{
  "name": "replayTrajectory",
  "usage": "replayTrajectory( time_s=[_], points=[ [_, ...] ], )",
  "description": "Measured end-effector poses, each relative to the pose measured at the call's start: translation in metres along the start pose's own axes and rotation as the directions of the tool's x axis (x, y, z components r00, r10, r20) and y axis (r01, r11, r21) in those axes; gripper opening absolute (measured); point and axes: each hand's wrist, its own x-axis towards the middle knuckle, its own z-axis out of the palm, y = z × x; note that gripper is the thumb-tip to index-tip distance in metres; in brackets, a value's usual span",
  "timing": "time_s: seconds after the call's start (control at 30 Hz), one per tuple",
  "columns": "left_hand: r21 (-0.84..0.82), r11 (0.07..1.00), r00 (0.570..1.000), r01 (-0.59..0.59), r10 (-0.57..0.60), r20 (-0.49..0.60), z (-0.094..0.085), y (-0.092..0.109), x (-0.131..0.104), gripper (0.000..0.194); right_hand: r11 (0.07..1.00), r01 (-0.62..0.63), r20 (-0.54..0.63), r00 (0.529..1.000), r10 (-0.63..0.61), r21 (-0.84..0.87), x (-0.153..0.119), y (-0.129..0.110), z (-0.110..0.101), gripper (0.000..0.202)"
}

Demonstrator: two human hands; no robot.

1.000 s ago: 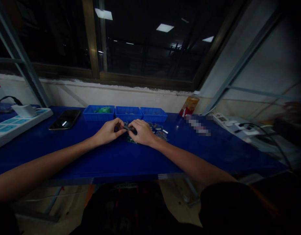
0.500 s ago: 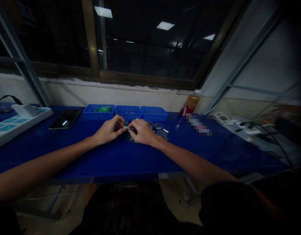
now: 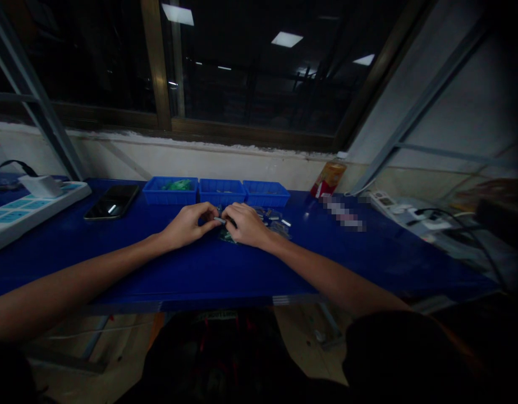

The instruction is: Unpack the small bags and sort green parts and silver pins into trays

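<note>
My left hand (image 3: 191, 225) and my right hand (image 3: 247, 225) meet over the middle of the blue table (image 3: 187, 275). Between their fingertips is a small grey metallic piece (image 3: 219, 220), pinched by both; its details are too small to tell. Below the fingers lies a small greenish bag (image 3: 228, 235), partly covered by my right hand. Just right of that hand, small metallic pieces (image 3: 286, 223) and clear plastic bags (image 3: 279, 229) rest on the table.
Three blue trays stand at the back; the left tray (image 3: 170, 198) holds green items. A phone (image 3: 112, 202) and a white power strip (image 3: 40, 210) lie at the left. At the right are a bottle (image 3: 329, 177) and another power strip (image 3: 410, 217) with cables.
Both hands remain together at the same spot. The fingertips of my left hand have shifted slightly right, closer to my right hand, and the small piece has turned a little.
</note>
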Motion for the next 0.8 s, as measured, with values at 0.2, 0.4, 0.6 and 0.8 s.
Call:
replayTrajectory(
  time_s=[0.2, 0.4, 0.6, 0.8],
  points=[
    [0.025, 0.999, 0.994, 0.046, -0.043, -0.104, -0.0015, -0.0018, 0.0007, 0.018, 0.999, -0.014, -0.027, 1.0, 0.015, 0.052, 0.0, -0.0051, -0.002, 0.02],
    [0.003, 0.999, 0.987, 0.042, -0.041, -0.153, 0.0005, 0.0007, -0.0001, 0.018, 0.999, -0.016, -0.069, 0.997, 0.019, 0.05, 0.0004, -0.0041, 0.0003, 0.017],
    [0.047, 0.999, 0.99, 0.009, -0.002, -0.143, -0.0022, 0.0027, 0.0001, 0.012, 0.993, 0.003, -0.092, 0.996, 0.008, 0.119, 0.001, -0.0025, 0.0001, 0.021],
    [0.053, 0.999, 0.989, -0.005, 0.012, -0.145, -0.0039, 0.0024, 0.0004, 0.014, 0.99, 0.015, -0.078, 0.997, -0.004, 0.141, 0.0007, -0.0047, -0.0019, 0.024]
  ],
)
